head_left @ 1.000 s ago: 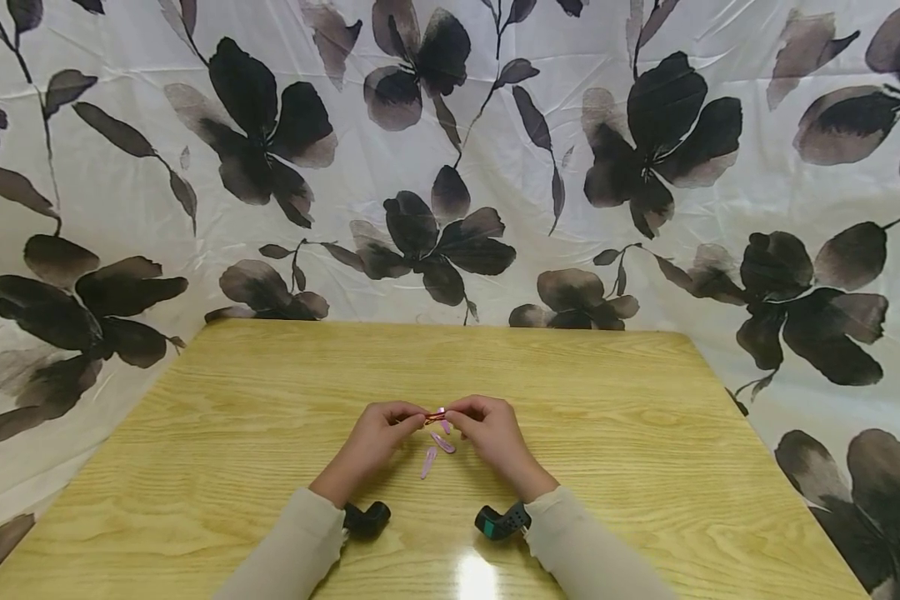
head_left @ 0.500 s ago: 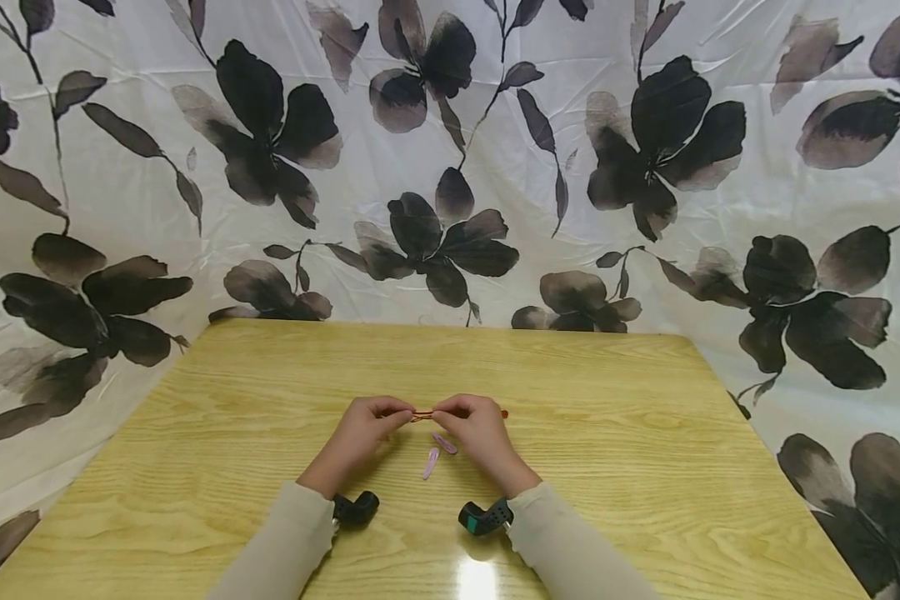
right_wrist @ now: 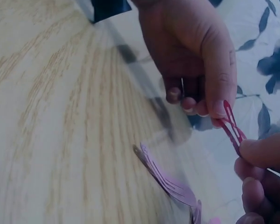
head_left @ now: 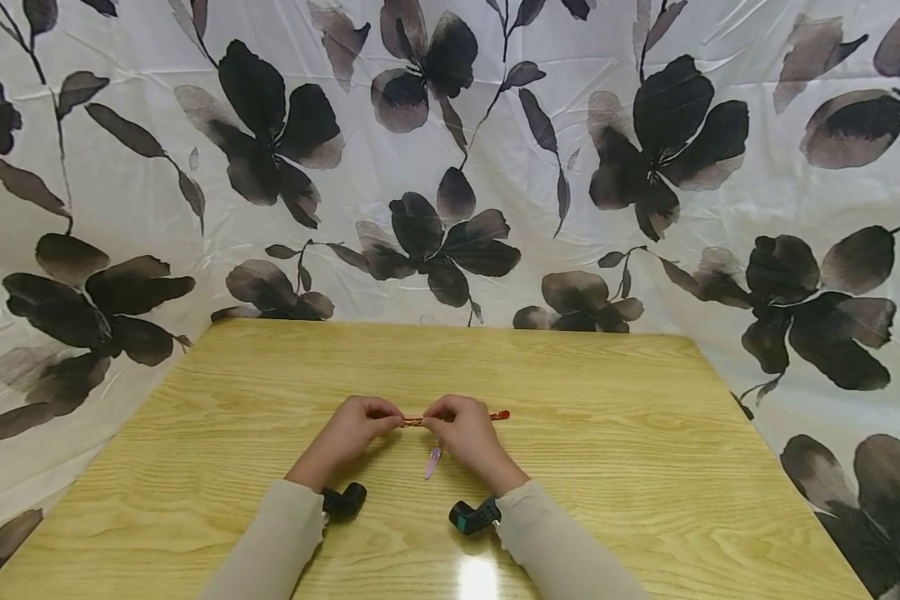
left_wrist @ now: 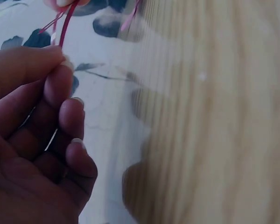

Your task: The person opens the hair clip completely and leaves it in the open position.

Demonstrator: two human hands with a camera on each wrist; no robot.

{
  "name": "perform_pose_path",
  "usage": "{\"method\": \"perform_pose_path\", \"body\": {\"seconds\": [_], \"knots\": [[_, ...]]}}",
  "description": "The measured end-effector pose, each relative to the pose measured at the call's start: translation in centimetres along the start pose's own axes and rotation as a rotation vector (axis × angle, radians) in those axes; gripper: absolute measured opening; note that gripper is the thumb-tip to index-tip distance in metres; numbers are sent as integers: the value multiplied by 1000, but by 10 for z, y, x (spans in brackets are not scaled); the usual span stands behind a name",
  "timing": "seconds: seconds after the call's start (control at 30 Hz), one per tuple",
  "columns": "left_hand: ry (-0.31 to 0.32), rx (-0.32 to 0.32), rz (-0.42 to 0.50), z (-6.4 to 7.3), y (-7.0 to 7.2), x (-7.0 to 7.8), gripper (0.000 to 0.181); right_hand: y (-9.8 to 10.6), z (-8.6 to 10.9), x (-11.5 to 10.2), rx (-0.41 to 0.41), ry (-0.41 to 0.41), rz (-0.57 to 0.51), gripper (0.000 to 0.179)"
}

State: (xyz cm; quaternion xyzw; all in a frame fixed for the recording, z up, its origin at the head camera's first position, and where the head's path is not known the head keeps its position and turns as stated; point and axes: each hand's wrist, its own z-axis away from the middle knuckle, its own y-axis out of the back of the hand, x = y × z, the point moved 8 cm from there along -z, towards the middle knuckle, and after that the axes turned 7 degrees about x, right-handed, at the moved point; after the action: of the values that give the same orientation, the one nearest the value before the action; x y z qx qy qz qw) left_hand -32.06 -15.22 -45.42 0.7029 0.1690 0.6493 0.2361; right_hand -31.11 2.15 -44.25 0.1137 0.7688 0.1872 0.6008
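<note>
Both hands hold a red snap hair clip (head_left: 412, 422) between them, a little above the table near its middle. My left hand (head_left: 347, 435) pinches its left end between thumb and fingertips, and my right hand (head_left: 465, 433) pinches the other end. In the right wrist view the red clip's (right_wrist: 232, 123) strips stand apart from each other. A lilac snap clip (head_left: 432, 463) lies on the table just below the right hand. Past that hand, a second red clip (head_left: 501, 414) shows its end; the rest is hidden behind the hand.
The wooden table (head_left: 607, 433) reaches back to a floral cloth (head_left: 555, 208) hanging behind and at the sides. Lilac clips (right_wrist: 168, 184) lie close by the right hand in its wrist view. Black wrist cameras (head_left: 345, 500) sit under both wrists.
Both hands have shifted left, still gripping the red clip. The second red clip's end has come into view beside the right hand, which now covers more of the lilac clips.
</note>
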Motion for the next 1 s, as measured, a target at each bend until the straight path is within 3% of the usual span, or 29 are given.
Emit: {"method": "perform_pose_path", "body": {"seconds": [0.1, 0.3, 0.57, 0.8, 1.0], "knots": [[16, -11, -27, 0, 2, -2, 10, -3, -1, -4, 11, 46, 104, 5], [-4, -45, -56, 1, 4, -1, 7, -11, -1, -9, -35, 88, 186, 4], [-25, -75, -123, 0, 4, -4, 7, -20, -1, -15, -102, 133, 237, 6], [-41, -71, -183, 3, 5, -1, 7, -30, 1, -11, -169, 90, 188, 7], [-56, -64, -218, 4, 4, -1, 7, -33, 0, -12, -163, 131, 307, 7]]}}
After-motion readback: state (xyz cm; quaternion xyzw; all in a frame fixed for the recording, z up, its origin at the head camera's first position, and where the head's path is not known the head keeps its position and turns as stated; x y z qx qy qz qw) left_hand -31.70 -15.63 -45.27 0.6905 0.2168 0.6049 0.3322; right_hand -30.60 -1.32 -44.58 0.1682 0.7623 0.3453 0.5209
